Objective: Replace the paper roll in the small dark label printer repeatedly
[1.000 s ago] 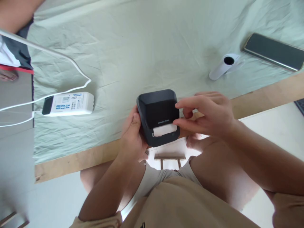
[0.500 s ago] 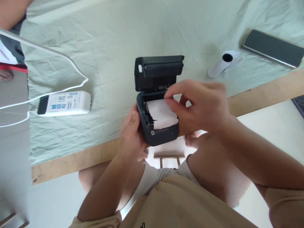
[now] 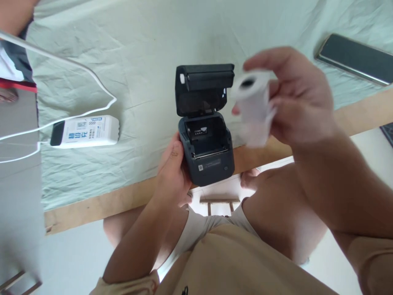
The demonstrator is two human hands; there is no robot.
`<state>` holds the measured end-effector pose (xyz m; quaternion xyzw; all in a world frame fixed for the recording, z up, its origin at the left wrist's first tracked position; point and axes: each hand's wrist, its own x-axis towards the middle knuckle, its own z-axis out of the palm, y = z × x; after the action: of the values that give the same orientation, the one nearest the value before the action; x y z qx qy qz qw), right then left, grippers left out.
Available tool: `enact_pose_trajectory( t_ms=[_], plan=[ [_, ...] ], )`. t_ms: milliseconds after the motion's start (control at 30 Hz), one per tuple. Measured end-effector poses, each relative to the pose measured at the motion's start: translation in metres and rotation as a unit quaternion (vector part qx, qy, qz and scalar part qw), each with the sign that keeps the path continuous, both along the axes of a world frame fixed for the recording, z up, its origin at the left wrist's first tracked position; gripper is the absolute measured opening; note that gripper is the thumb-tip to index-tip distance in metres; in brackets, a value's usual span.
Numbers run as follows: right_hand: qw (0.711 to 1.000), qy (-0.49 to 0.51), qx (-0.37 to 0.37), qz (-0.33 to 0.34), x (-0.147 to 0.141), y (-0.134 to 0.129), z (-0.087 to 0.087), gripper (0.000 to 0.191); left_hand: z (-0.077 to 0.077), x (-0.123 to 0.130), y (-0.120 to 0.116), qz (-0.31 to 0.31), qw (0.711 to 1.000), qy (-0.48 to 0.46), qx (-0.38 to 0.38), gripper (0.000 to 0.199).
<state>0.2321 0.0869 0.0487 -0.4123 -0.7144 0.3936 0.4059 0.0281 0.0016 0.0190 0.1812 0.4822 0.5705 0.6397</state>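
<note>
A dark label printer [image 3: 210, 164] has its lid [image 3: 204, 88] swung up, and its paper bay shows no roll inside. My left hand [image 3: 173, 172] grips the printer's left side, thumb along the edge. To the right of the lid, my right hand [image 3: 294, 94] holds a white paper roll [image 3: 253, 108], blurred by motion, with its dark core facing up. A loose end of paper hangs near my fingers. The other roll seen before does not show; my right hand covers that area.
A black phone [image 3: 357, 59] lies at the right on the green cloth [image 3: 147, 53]. On the left, a white power bank [image 3: 87, 132] has a white cable [image 3: 76, 67] beside it. The table's wooden edge [image 3: 101, 203] runs below. Part of another person [image 3: 15, 16] shows top left.
My right hand has lifted the paper roll out of the printer and moved it up and right. My left hand still grips the printer, which has barely shifted.
</note>
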Motion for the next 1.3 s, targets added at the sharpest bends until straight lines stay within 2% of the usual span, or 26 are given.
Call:
enact_pose_trajectory(
  t_ms=[33, 100, 167, 233, 300, 367, 500, 533, 600, 667, 700, 767, 800, 900, 967, 1067, 1100, 1133, 1200, 1300],
  plan=[
    [0.995, 0.090, -0.049, -0.004, 0.002, 0.008, -0.010, 0.039, 0.000, 0.000, 0.000, -0.005, 1.000, -0.004, -0.005, 0.024],
    [0.984, 0.137, -0.109, -0.024, 0.006, 0.020, -0.030, 0.041, -0.001, -0.001, 0.001, -0.008, 1.000, -0.003, -0.011, 0.026],
    [0.989, 0.090, -0.102, -0.050, 0.009, 0.027, -0.046, 0.034, -0.002, -0.002, 0.002, -0.001, 1.000, 0.006, -0.005, 0.026],
    [0.997, -0.007, -0.029, -0.068, 0.014, 0.028, -0.054, 0.028, -0.003, -0.002, 0.001, 0.000, 1.000, 0.017, 0.006, 0.025],
    [0.990, -0.101, 0.071, -0.073, 0.019, 0.026, -0.056, 0.027, -0.004, -0.003, 0.001, -0.002, 1.000, 0.025, 0.017, 0.025],
    [0.977, -0.160, 0.120, -0.070, 0.022, 0.024, -0.056, 0.027, -0.005, -0.002, 0.001, -0.002, 0.999, 0.024, 0.026, 0.024],
    [0.969, -0.220, 0.081, -0.081, 0.022, 0.018, -0.046, 0.048, -0.005, 0.000, 0.001, 0.004, 0.999, 0.017, 0.036, 0.024],
    [0.967, -0.219, 0.095, -0.088, 0.024, 0.016, -0.040, 0.053, -0.005, 0.000, 0.001, 0.002, 0.999, 0.017, 0.034, 0.024],
    [0.956, -0.207, 0.175, -0.113, 0.034, 0.014, -0.026, 0.053, -0.004, 0.000, 0.001, 0.000, 1.000, 0.015, 0.026, 0.025],
    [0.922, -0.225, 0.277, -0.154, 0.054, 0.019, -0.016, 0.040, -0.003, 0.000, 0.001, -0.001, 1.000, 0.012, 0.014, 0.025],
    [0.905, -0.258, 0.292, -0.169, 0.067, 0.024, -0.015, 0.042, -0.003, -0.001, 0.001, -0.002, 1.000, 0.013, 0.012, 0.025],
    [0.878, -0.315, 0.300, -0.198, 0.094, 0.038, -0.021, 0.062, -0.003, -0.002, 0.001, -0.004, 1.000, 0.019, 0.012, 0.025],
    [0.876, -0.334, 0.284, -0.198, 0.105, 0.045, -0.028, 0.067, -0.003, -0.002, 0.001, -0.004, 1.000, 0.023, 0.014, 0.024],
    [0.895, -0.363, 0.200, -0.167, 0.124, 0.056, -0.048, 0.057, -0.003, -0.003, 0.002, -0.009, 1.000, 0.021, 0.010, 0.024],
    [0.900, -0.357, 0.171, -0.181, 0.118, 0.050, -0.049, 0.051, -0.004, -0.002, 0.002, -0.006, 1.000, 0.020, 0.011, 0.023],
    [0.906, -0.318, 0.172, -0.220, 0.089, 0.025, -0.030, 0.046, -0.005, 0.000, 0.003, 0.022, 1.000, 0.015, 0.013, 0.022],
    [0.910, -0.294, 0.188, -0.223, 0.077, 0.015, -0.021, 0.039, -0.006, 0.000, 0.003, 0.029, 0.999, 0.008, 0.013, 0.023],
    [0.910, -0.256, 0.237, -0.225, 0.064, 0.005, -0.012, 0.034, -0.007, 0.000, 0.003, 0.031, 0.999, 0.000, 0.013, 0.025],
    [0.929, -0.224, 0.245, -0.165, 0.038, -0.013, 0.001, 0.031, -0.008, 0.001, 0.003, 0.026, 0.999, -0.010, 0.020, 0.027],
    [0.940, -0.165, 0.291, -0.065, 0.005, -0.032, 0.008, 0.029, -0.007, 0.001, 0.001, 0.026, 0.999, -0.012, 0.032, 0.028]
  ],
)
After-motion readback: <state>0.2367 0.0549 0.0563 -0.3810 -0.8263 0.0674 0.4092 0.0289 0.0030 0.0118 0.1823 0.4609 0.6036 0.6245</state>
